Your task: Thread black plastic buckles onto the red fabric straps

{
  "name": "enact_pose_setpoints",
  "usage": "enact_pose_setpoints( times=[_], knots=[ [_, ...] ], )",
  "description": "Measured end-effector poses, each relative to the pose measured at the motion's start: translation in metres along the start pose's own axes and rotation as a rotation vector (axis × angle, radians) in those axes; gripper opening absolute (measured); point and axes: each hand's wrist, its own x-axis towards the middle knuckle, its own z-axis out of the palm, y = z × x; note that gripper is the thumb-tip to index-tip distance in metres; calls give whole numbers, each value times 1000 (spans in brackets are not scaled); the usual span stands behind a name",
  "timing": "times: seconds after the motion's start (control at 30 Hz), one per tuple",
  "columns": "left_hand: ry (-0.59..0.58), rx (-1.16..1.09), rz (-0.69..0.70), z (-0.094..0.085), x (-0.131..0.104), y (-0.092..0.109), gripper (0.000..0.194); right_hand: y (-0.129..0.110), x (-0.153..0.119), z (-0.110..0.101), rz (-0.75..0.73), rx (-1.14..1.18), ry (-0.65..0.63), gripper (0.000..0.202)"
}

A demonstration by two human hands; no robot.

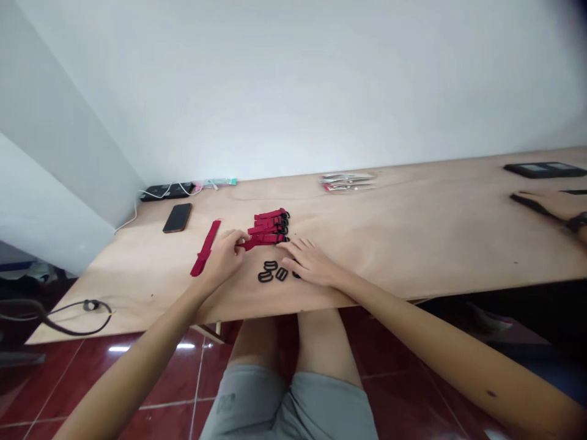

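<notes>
My left hand (225, 255) pinches the free end of a red strap (263, 239), the nearest in a small stack of folded red straps (268, 223) with black buckles at their right ends. My right hand (309, 261) lies low over the table with its fingers stretched out, fingertips close to that strap's buckled end; I cannot tell whether they touch it. Several loose black slide buckles (270, 266) lie in front of the stack, and one is partly hidden under my right hand. Left of my left hand is a separate red strap (206, 247), lying at a slant.
On the wooden table (413, 232) are a phone (177, 218), a black power strip (167, 191) with white cable, thin packaged items (347, 182) by the wall, and a black case (545, 169). Another person's hand (550, 203) rests at the right. A dark cable (77, 333) loops over the left corner.
</notes>
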Motion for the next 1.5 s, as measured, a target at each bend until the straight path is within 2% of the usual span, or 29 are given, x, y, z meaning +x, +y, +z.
enact_pose_setpoints(
  times=[0.1, 0.2, 0.37, 0.5, 0.57, 0.7, 1.0, 1.17, 1.27, 1.37, 1.43, 1.5],
  knots=[
    [43, -65, 12, 19, 18, 1, 48, -4, 3, 5, -54, -112, -44, 59],
    [16, -113, 47, 34, 31, -2, 54, -7, 8, 10, -70, -142, -57, 68],
    [-20, -206, 98, 47, 35, -13, 58, -14, 14, 11, -65, -74, -52, 65],
    [-39, -258, 120, 47, 32, -18, 45, -13, 9, 1, -98, 68, 17, 35],
    [-46, -281, 107, 46, 33, -17, 37, -12, 4, -5, -115, 100, 9, 28],
    [-70, -300, 111, 43, 37, -16, 33, -11, -6, -11, -98, 82, -63, 34],
    [-116, -291, 189, 41, 38, -12, 28, -14, -3, -13, -75, 136, -81, 26],
    [-57, -285, 101, 43, 41, -13, 13, -15, -6, -9, -149, 297, 28, 11],
    [-75, -280, 76, 44, 40, -12, 11, -12, -4, -1, -23, 457, 173, 12],
    [-38, -285, 65, 43, 39, -10, 13, -2, 8, 5, 139, 647, 328, 22],
    [10, -288, 45, 43, 41, -10, 14, 5, 22, 4, 166, 755, 411, 29],
    [61, -296, 14, 42, 45, -9, 15, 13, 40, -1, 158, 817, 412, 31]
  ],
)
